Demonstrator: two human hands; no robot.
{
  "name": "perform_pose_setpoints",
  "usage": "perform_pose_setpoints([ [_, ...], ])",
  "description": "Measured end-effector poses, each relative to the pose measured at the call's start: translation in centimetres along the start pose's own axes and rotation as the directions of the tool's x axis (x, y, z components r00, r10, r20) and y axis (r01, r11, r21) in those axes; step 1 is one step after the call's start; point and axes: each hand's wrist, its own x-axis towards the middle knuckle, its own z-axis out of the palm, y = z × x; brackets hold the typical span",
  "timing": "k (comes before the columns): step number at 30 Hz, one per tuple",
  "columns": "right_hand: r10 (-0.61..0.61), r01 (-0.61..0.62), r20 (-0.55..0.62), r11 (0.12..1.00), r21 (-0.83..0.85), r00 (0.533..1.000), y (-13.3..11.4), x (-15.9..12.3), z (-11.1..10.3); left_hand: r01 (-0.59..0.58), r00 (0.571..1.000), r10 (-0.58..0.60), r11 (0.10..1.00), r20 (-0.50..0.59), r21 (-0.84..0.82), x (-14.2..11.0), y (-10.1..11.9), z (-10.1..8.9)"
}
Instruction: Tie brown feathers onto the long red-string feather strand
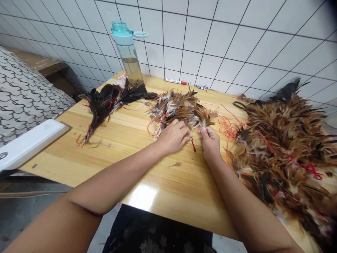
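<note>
My right hand (211,143) is closed in a pinch on the base of a small feather bunch (205,117), whose brown tips fan away from me. My left hand (174,137) lies at the near edge of a loose pile of brown and grey feathers (181,103). Its fingers are curled, and whatever they hold is hidden. Between the two hands a short red string (193,144) rests on the wooden table (168,182). Thin red threads (228,126) lie tangled to the right of my right hand. A single small feather (175,164) sits nearer me.
On the right spreads a large heap of brown feather bunches (284,140) with red ties. Black feathers (105,102) lie at the left. Against the tiled wall stand a water bottle (130,58) and a red-capped marker (175,81). A white device (34,142) overhangs the left edge.
</note>
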Motion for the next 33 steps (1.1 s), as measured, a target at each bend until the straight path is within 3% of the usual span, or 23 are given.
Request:
perform_pose_setpoints([
  [7, -0.037, 0.035, -0.02, 0.998, -0.057, 0.999, -0.3, -0.3, 0.2, -0.02, 0.999, 0.019, 0.999, 0.037, 0.025, 0.1, -0.4, 1.0],
  [12, -0.046, 0.044, -0.022, 0.994, -0.104, 0.999, -0.5, -0.3, 0.2, -0.01, 1.0, 0.007, 0.997, -0.028, -0.083, 0.3, -0.5, 0.2],
  [17, -0.11, 0.103, -0.039, 0.981, -0.165, 0.993, -0.1, 0.0, 0.1, 0.018, 0.999, -0.007, 0.972, 0.047, -0.234, 0.3, -0.6, -0.3],
  [21, -0.129, 0.12, -0.031, 0.971, -0.205, 0.991, 0.2, 0.1, 0.1, 0.004, 1.0, 0.002, 0.958, 0.018, -0.288, 0.4, -0.8, -0.3],
  [33, -0.136, 0.133, 0.01, 0.949, -0.287, 0.991, 0.1, 0.0, 0.0, -0.019, 0.999, 0.011, 0.96, -0.031, -0.28, 0.4, -1.0, -0.5],
])
